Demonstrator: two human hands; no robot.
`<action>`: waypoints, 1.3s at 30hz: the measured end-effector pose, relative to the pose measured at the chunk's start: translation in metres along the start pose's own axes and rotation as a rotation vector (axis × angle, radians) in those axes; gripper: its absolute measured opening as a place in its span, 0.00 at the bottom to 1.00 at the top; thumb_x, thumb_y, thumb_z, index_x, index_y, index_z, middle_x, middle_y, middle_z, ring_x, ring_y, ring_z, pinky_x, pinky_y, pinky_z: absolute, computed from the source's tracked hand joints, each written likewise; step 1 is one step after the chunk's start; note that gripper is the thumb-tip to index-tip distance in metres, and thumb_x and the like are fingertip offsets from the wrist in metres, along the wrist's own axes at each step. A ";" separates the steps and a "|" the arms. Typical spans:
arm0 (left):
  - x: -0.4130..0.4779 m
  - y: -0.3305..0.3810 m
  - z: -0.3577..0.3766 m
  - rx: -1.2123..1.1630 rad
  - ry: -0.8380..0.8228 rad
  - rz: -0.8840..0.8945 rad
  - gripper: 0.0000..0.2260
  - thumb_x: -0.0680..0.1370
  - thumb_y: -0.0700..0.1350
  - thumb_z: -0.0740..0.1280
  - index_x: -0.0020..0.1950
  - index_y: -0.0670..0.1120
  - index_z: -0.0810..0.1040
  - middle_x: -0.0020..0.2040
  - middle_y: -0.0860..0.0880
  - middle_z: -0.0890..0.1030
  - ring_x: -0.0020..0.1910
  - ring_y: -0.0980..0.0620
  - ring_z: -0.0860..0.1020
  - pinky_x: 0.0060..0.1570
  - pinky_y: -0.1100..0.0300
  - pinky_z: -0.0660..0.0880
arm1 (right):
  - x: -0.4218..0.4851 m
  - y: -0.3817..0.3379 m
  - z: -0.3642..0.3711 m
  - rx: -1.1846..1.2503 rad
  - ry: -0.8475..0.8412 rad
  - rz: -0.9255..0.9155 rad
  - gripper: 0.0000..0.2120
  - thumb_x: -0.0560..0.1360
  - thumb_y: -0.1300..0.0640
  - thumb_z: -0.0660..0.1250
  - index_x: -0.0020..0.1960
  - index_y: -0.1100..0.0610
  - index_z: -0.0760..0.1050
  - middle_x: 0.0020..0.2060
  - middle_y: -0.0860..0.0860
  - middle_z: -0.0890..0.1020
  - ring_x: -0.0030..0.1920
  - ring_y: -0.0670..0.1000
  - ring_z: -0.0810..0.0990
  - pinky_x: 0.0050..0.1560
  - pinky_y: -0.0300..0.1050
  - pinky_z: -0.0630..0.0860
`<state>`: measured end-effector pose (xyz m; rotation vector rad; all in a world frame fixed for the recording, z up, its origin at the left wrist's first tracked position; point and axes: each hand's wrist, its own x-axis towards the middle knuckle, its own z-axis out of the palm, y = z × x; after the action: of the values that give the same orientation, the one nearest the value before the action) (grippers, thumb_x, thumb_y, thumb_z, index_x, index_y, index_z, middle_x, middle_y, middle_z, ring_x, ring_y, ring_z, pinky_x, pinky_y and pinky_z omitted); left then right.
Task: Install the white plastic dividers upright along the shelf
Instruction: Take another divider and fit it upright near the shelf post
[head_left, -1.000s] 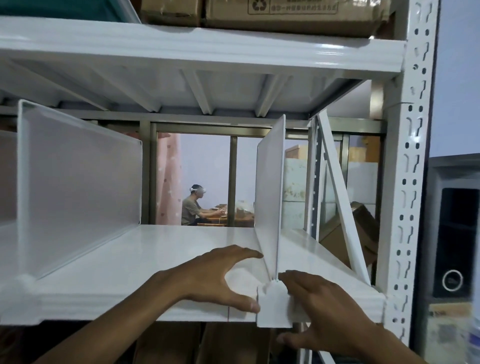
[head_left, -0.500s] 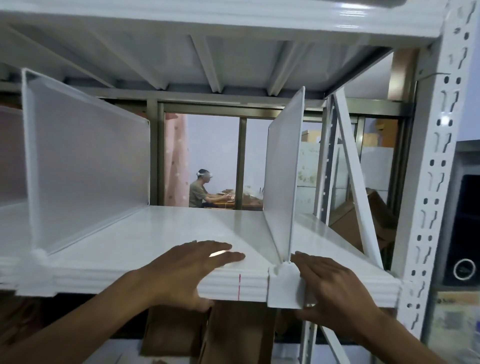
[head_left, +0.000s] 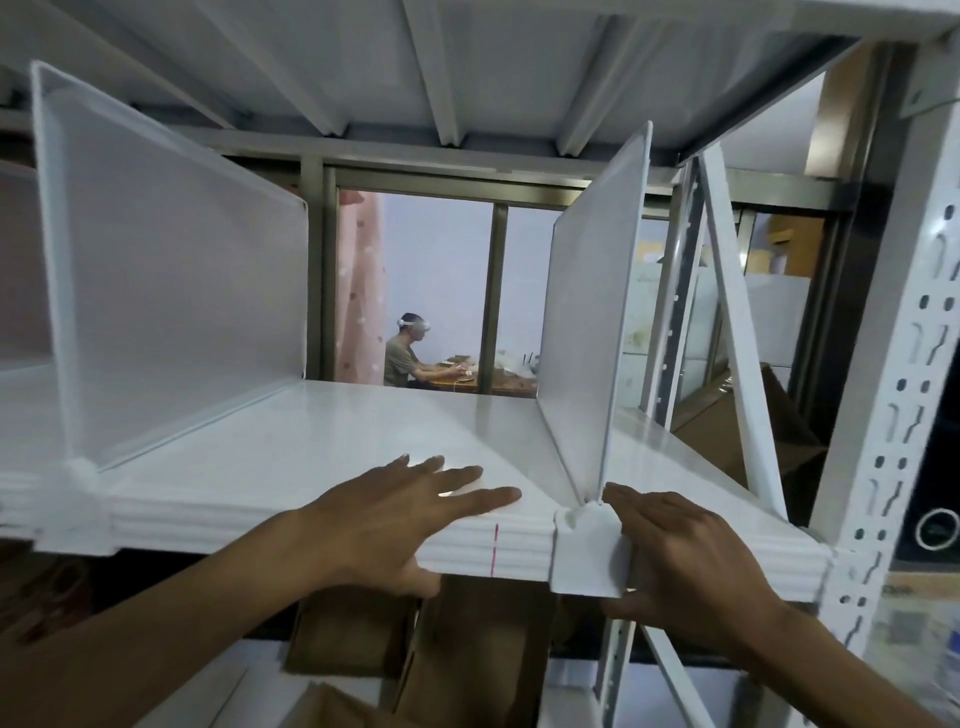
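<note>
Seating status: the right-hand divider (head_left: 592, 322) stands upright on the shelf (head_left: 322, 441), its front clip (head_left: 587, 553) hooked over the shelf's front lip; judged to be in the final press-home stage.
Right hand: the right hand (head_left: 691, 561) wraps the shelf edge just beside the clip, fingers (head_left: 639, 506) lying on top and touching the divider's foot, thumb curled under the lip. The pinch appears meant to keep the clip from sliding sideways; it closes on the shelf lip and clip side, not on the panel itself.
Left hand: the left hand (head_left: 405, 514) lies flat and spread on the shelf top, thumb under the edge, holding nothing. Judged purpose: bracing the shelf and steadying the body while the other hand works.
Reference mark: a thin red line (head_left: 494, 548) on the front lip sits between the two hands, near the clip but apart from it; whether it marks the intended position cannot be told.
Other divider: a second divider (head_left: 171, 291) stands upright well to the left, clipped at the front edge, untouched.
Change from earlier frames: the left hand's fingers have flattened and spread from a curled pose at the clip; the right hand has shifted from the clip's face to its side; the camera has dropped and moved nearer.
Risk: the panel leans slightly in this wide view; true tilt cannot be confirmed.
</note>
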<state>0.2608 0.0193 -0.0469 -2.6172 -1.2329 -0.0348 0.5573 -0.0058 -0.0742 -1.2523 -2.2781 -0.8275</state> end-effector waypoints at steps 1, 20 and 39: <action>0.000 0.000 0.001 0.018 0.009 -0.002 0.45 0.75 0.60 0.68 0.66 0.76 0.28 0.82 0.57 0.45 0.81 0.46 0.48 0.77 0.47 0.51 | 0.000 0.000 0.001 0.011 -0.003 0.001 0.45 0.47 0.37 0.78 0.59 0.57 0.75 0.50 0.51 0.84 0.47 0.53 0.82 0.44 0.41 0.78; 0.109 0.068 -0.196 -0.604 1.042 0.125 0.42 0.71 0.48 0.73 0.80 0.45 0.56 0.80 0.43 0.56 0.78 0.44 0.59 0.71 0.49 0.65 | -0.001 -0.008 -0.006 -0.008 -0.014 0.048 0.45 0.46 0.37 0.79 0.58 0.59 0.78 0.51 0.52 0.84 0.46 0.52 0.83 0.41 0.41 0.79; 0.105 0.022 -0.205 -0.481 1.066 0.226 0.28 0.72 0.37 0.72 0.71 0.43 0.70 0.71 0.47 0.74 0.69 0.51 0.72 0.48 0.80 0.65 | 0.016 -0.034 0.000 0.050 -0.038 0.094 0.43 0.48 0.42 0.81 0.59 0.60 0.78 0.52 0.53 0.84 0.49 0.53 0.83 0.45 0.42 0.80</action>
<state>0.3617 0.0379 0.1601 -2.3775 -0.5566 -1.5928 0.5202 -0.0100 -0.0748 -1.3519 -2.2361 -0.7147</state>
